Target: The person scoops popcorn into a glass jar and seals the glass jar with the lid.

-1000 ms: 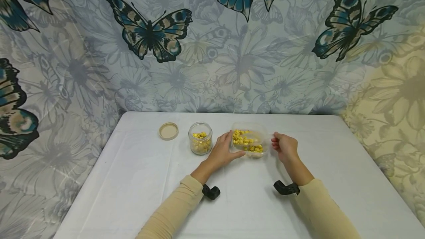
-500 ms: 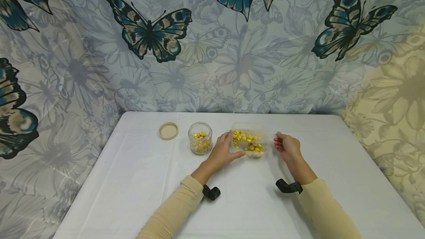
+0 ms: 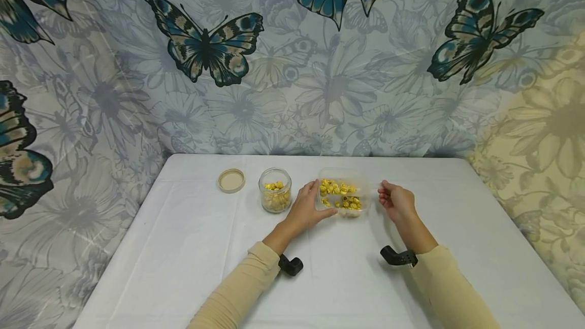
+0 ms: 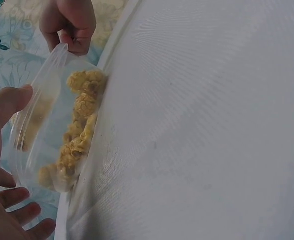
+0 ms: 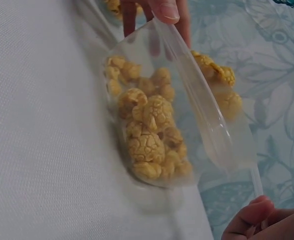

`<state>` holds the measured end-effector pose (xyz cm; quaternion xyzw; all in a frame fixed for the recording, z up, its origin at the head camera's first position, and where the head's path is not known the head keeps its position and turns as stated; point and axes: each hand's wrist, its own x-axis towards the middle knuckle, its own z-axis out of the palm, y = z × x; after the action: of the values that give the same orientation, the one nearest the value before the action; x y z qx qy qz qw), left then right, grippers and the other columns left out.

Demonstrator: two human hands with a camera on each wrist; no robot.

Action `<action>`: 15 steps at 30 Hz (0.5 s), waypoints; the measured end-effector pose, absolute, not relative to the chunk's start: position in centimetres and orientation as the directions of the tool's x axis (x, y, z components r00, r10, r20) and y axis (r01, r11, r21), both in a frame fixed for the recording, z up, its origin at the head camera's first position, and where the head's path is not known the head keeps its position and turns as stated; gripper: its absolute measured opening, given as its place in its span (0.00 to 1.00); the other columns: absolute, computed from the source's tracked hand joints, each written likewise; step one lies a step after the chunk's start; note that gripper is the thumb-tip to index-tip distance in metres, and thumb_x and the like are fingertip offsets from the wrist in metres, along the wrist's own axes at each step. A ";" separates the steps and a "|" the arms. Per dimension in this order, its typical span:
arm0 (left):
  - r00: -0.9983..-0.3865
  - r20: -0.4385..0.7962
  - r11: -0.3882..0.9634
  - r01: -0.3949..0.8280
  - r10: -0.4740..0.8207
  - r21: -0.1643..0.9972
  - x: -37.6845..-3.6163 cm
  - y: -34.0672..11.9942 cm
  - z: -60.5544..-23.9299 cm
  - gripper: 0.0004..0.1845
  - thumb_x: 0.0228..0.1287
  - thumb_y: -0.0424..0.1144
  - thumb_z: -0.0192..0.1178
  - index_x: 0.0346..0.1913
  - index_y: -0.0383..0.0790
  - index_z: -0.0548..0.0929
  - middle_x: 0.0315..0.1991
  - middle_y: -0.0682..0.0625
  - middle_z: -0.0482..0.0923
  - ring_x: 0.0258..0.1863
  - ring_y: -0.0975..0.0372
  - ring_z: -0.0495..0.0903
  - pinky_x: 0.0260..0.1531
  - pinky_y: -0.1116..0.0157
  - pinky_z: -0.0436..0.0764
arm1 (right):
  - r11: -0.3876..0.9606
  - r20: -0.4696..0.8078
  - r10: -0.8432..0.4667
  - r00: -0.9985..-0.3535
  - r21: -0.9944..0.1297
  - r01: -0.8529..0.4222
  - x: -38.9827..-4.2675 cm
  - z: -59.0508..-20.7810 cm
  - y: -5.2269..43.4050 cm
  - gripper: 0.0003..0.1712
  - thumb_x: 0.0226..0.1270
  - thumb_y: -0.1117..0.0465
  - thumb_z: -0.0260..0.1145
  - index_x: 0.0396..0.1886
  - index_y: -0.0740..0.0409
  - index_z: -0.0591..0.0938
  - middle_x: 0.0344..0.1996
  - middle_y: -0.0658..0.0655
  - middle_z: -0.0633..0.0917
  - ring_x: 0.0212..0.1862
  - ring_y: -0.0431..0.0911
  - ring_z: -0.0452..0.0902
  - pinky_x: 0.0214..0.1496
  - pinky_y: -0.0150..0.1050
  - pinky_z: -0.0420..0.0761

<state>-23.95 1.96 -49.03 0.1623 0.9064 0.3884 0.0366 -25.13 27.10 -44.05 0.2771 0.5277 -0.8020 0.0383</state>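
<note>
A clear plastic box [image 3: 344,172] holds yellow popcorn [image 3: 351,202]. My left hand [image 3: 305,208] grips the box's left end, its thumb on the near rim and its fingers spread along the side. At the box's right end my right hand [image 3: 397,204] pinches a thin clear handle [image 5: 257,181], apparently that of a clear plastic spoon reaching into the box. Its bowl is hard to make out through the plastic. Left of the box stands an uncovered glass jar [image 3: 275,175], partly filled with popcorn.
A round pale-gold jar lid [image 3: 231,181] lies left of the jar. Everything rests on a white-covered table [image 3: 338,288]. A butterfly-patterned cloth [image 3: 274,116] hangs along the table's far edge.
My right hand has shifted slightly to the right. The popcorn in the box has moved about, with more of it now along the far side. My left hand stays where it was.
</note>
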 end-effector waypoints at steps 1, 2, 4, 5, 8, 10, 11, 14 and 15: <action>-0.945 0.059 0.646 0.264 0.321 0.716 -23.9 2.0 -49.0 0.52 0.58 0.62 0.64 0.78 0.43 0.52 0.75 0.44 0.56 0.75 0.51 0.57 0.69 0.50 0.67 | -0.442 -0.484 0.229 -0.844 -0.825 0.353 -25.1 -44.0 27.1 0.19 0.74 0.64 0.55 0.19 0.54 0.79 0.13 0.49 0.80 0.18 0.37 0.72 0.21 0.26 0.74; -0.945 0.059 0.647 0.264 0.321 0.716 -23.9 2.0 -49.0 0.52 0.58 0.62 0.64 0.78 0.43 0.52 0.75 0.44 0.56 0.75 0.51 0.57 0.69 0.50 0.67 | -0.444 -0.483 0.227 -0.846 -0.824 0.351 -25.1 -44.0 27.1 0.19 0.74 0.64 0.55 0.19 0.54 0.79 0.13 0.49 0.80 0.18 0.37 0.72 0.21 0.26 0.74; -0.946 0.056 0.647 0.261 0.320 0.716 -23.9 2.0 -49.0 0.52 0.58 0.62 0.64 0.78 0.43 0.52 0.75 0.44 0.55 0.75 0.51 0.56 0.69 0.50 0.67 | -0.451 -0.482 0.222 -0.847 -0.821 0.349 -25.1 -44.0 27.1 0.20 0.74 0.64 0.54 0.19 0.54 0.79 0.13 0.49 0.80 0.18 0.37 0.72 0.21 0.26 0.74; -0.946 0.054 0.646 0.259 0.319 0.718 -23.8 2.0 -48.9 0.52 0.58 0.62 0.64 0.78 0.43 0.52 0.75 0.44 0.55 0.75 0.51 0.56 0.69 0.50 0.67 | -0.454 -0.483 0.221 -0.848 -0.820 0.348 -25.1 -43.9 27.1 0.20 0.74 0.64 0.54 0.19 0.55 0.79 0.13 0.49 0.80 0.18 0.37 0.72 0.20 0.26 0.74; -0.947 0.046 0.643 0.251 0.317 0.723 -23.8 2.0 -48.8 0.52 0.58 0.62 0.64 0.78 0.43 0.51 0.75 0.45 0.55 0.75 0.51 0.55 0.69 0.50 0.66 | -0.463 -0.482 0.216 -0.849 -0.816 0.346 -25.1 -43.9 27.1 0.20 0.74 0.64 0.54 0.19 0.55 0.80 0.13 0.49 0.80 0.17 0.37 0.72 0.20 0.26 0.74; -0.948 0.043 0.642 0.248 0.317 0.725 -23.8 2.0 -48.8 0.52 0.58 0.61 0.64 0.78 0.43 0.51 0.76 0.45 0.54 0.75 0.51 0.55 0.70 0.50 0.66 | -0.466 -0.479 0.214 -0.851 -0.816 0.343 -25.1 -43.8 27.1 0.19 0.74 0.65 0.54 0.20 0.55 0.80 0.13 0.49 0.80 0.17 0.37 0.72 0.20 0.26 0.74; -0.948 0.043 0.640 0.247 0.316 0.728 -23.8 2.0 -48.8 0.52 0.58 0.61 0.64 0.78 0.43 0.51 0.76 0.45 0.54 0.75 0.51 0.55 0.70 0.50 0.66 | -0.468 -0.479 0.213 -0.852 -0.815 0.341 -25.1 -43.8 27.1 0.19 0.74 0.65 0.54 0.20 0.55 0.80 0.13 0.49 0.80 0.17 0.37 0.72 0.20 0.26 0.74; -0.948 0.043 0.640 0.247 0.316 0.728 -23.8 2.0 -48.8 0.52 0.58 0.61 0.65 0.78 0.43 0.51 0.76 0.45 0.54 0.76 0.52 0.55 0.70 0.50 0.66 | -0.473 -0.475 0.209 -0.855 -0.814 0.337 -25.0 -43.8 27.2 0.18 0.74 0.65 0.54 0.22 0.55 0.80 0.13 0.49 0.80 0.17 0.37 0.72 0.20 0.26 0.74; -0.948 0.044 0.642 0.248 0.317 0.726 -23.8 2.0 -48.8 0.52 0.58 0.61 0.65 0.78 0.43 0.51 0.76 0.45 0.54 0.76 0.52 0.55 0.70 0.50 0.66 | -0.475 -0.475 0.208 -0.855 -0.813 0.336 -25.0 -43.7 27.2 0.17 0.74 0.65 0.54 0.23 0.55 0.80 0.13 0.49 0.80 0.17 0.37 0.72 0.20 0.26 0.74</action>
<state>-23.83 2.04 -48.81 0.1561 0.9049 0.3935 0.0434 -25.01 27.17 -43.74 0.2663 0.5109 -0.8164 0.0393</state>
